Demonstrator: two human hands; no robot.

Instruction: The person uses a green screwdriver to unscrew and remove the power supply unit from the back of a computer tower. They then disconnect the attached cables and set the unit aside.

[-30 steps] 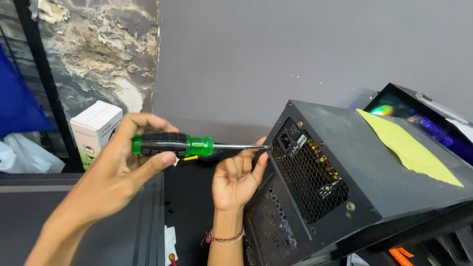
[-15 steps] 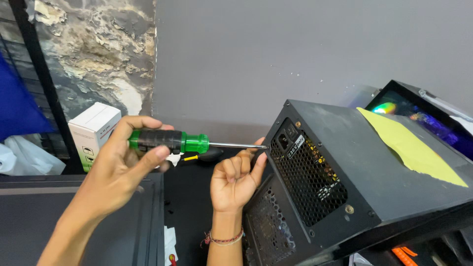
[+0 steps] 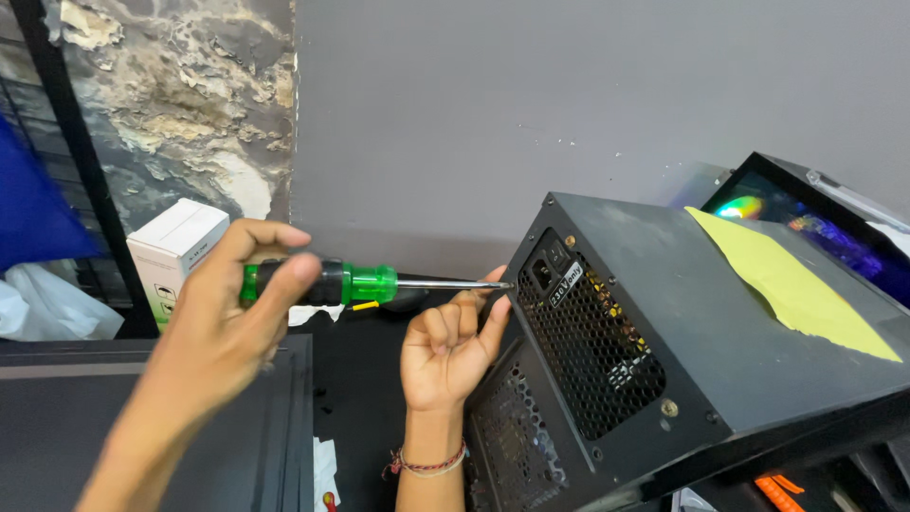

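**Screwdriver held level against a black metal box**

Hands of one person fill the lower left of the head view. The left hand [image 3: 223, 322] is clenched around the handle of a screwdriver [image 3: 365, 283], fingers and thumb wrapped over its black grip, with the green collar showing just past the thumb. The tool lies roughly level, pointing to the right. Its thin steel shaft runs to the upper corner of a black box [image 3: 701, 341], where the tip meets the edge of the perforated face.

The right hand [image 3: 450, 346] is raised palm toward the camera, just below the shaft. Its fingers are loosely curled, neither flat nor fisted, and the fingertips sit at the shaft near its tip, beside the box corner. Whether they pinch the shaft or only steady it cannot be told. A red thread bracelet [image 3: 427, 464] circles that wrist.

The box is tilted, its mesh face turned toward the hands, with a power socket near the top corner. A yellow paper [image 3: 791, 284] lies on its top surface. Behind the left hand stands a small white carton [image 3: 175, 248], against a peeling wall. A grey wall fills the background.
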